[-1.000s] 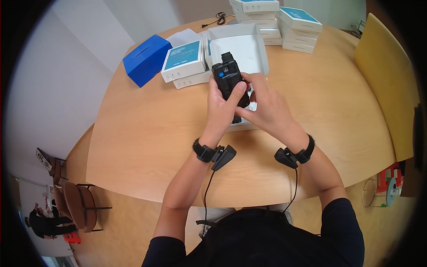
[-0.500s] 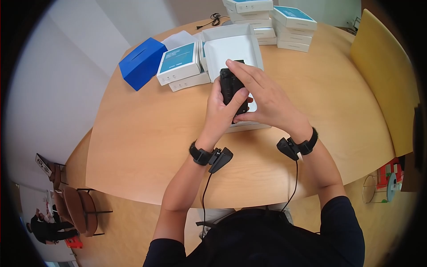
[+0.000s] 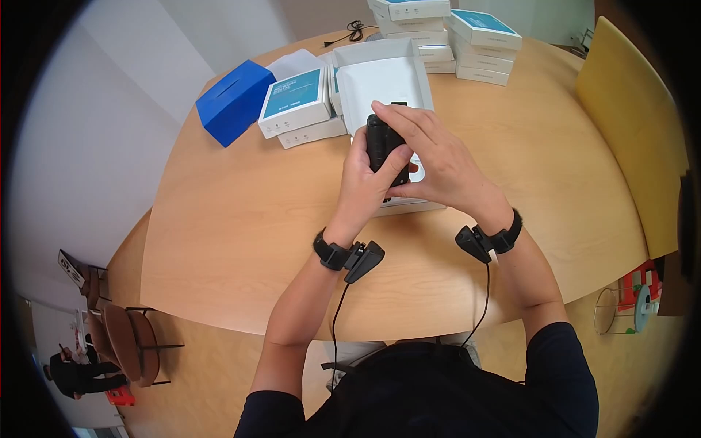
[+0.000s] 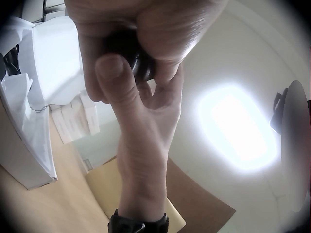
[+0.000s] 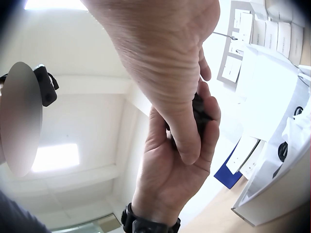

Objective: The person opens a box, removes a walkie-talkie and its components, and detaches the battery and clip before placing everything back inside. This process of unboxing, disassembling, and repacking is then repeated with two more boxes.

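Both hands hold a black handheld radio [image 3: 380, 146] above an open white box [image 3: 412, 207]. My left hand [image 3: 356, 175] grips its left side, with the thumb across the face. My right hand [image 3: 454, 166] spans it from the right, fingers over the upper part and thumb at the lower end, hiding much of the face. In the left wrist view, the dark end of the radio [image 4: 142, 65] shows between the two hands. The right wrist view shows the right thumb [image 5: 187, 143] pressed along the radio, over the left palm.
Left of the open box lie white-and-blue boxes [image 3: 296, 98] and a blue box [image 3: 234, 102] with a slot. Stacks of similar boxes [image 3: 482, 55] stand at the back, near a coiled black cable [image 3: 355, 31]. A yellow chair back [image 3: 631, 139] borders the table's right side.
The right hand has moved up from the radio's lower right side, and its fingers now cover the upper face and blue sticker. The left hand keeps its grip. Little differs over the last half second.
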{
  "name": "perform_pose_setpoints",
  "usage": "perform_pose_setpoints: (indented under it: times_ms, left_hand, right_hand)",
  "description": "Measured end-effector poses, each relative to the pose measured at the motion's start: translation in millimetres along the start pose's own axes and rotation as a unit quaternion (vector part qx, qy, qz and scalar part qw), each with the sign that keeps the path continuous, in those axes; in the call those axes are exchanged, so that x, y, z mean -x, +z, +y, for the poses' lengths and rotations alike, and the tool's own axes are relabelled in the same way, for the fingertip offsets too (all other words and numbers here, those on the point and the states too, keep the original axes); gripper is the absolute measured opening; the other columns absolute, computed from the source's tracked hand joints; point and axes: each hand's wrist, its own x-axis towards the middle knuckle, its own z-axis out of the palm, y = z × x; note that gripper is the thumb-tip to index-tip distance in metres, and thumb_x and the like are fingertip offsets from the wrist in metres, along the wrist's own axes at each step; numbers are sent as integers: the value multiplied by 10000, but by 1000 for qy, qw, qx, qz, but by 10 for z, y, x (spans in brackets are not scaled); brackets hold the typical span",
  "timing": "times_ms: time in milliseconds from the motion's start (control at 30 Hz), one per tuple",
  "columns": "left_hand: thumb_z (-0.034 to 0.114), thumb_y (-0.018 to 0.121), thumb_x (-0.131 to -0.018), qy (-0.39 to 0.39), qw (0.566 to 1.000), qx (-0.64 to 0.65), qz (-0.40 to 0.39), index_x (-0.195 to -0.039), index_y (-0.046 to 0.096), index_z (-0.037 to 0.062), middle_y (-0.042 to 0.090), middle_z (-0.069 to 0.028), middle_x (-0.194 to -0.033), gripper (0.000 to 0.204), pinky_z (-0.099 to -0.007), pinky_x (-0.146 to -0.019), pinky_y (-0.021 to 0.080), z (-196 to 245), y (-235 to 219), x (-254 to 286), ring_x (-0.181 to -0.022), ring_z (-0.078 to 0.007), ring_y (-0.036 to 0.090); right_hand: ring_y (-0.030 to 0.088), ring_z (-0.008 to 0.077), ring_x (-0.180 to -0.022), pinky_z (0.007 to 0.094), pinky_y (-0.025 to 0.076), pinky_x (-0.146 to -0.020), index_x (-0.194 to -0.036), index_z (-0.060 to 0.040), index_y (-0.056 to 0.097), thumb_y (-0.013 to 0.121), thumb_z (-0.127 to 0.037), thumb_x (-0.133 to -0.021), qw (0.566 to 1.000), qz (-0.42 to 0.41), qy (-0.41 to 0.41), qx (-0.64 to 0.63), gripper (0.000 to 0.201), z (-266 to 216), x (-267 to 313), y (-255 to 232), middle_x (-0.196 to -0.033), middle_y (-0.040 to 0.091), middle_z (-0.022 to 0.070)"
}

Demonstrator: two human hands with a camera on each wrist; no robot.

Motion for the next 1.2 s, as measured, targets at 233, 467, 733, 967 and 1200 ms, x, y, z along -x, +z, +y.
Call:
perform_pose_setpoints:
  times_ms: [233,467,733,967,1200]
  left_hand:
    - [303,750,-1044,-8,1000,-1,4,-1386,504,-17,695,-115,-1171,529,-304,-758,627,-35,-18,-9,-931,-196,751]
    - [264,773,-1029,-27,999,18,25,-1312,532,-35,723,-121,-1136,477,-305,-750,632,-17,-16,-27,-912,-190,757]
    - [428,596,-1124,-59,997,-34,46,-1371,677,18,767,-55,-1182,486,-304,-911,584,-92,-220,-76,-1045,-124,720]
    - [178,637,-1062,-15,985,-138,106,-1365,683,14,688,-115,-1392,347,-342,-1126,468,-464,-516,-161,-1300,-198,629]
    - [-32,564,-877,15,924,-368,103,-1404,666,108,420,-223,-1670,554,-443,-1271,305,-957,-721,-117,-1547,-348,391]
  right_hand:
    - [591,333,-1259,423,594,-985,-1575,-149,499,976,-103,-578,1000,-4,2,3,1106,-2,-3,-4,-1475,592,68]
    - [575,341,-1304,437,572,-1025,-1548,-152,522,980,-187,-628,999,-31,37,-2,1029,3,-2,-63,-1469,616,65]
    - [560,326,-1364,439,463,-1172,-1554,-106,524,977,-335,-692,993,-30,107,-49,1000,279,32,-281,-1487,620,115]
    - [539,320,-1425,437,400,-1224,-1585,-75,493,945,-369,-711,967,-118,202,-103,1027,586,159,-443,-1508,601,151]
    - [561,343,-1364,418,437,-1177,-1541,-89,533,935,-347,-693,919,-299,242,-88,974,581,265,-237,-1459,623,162]
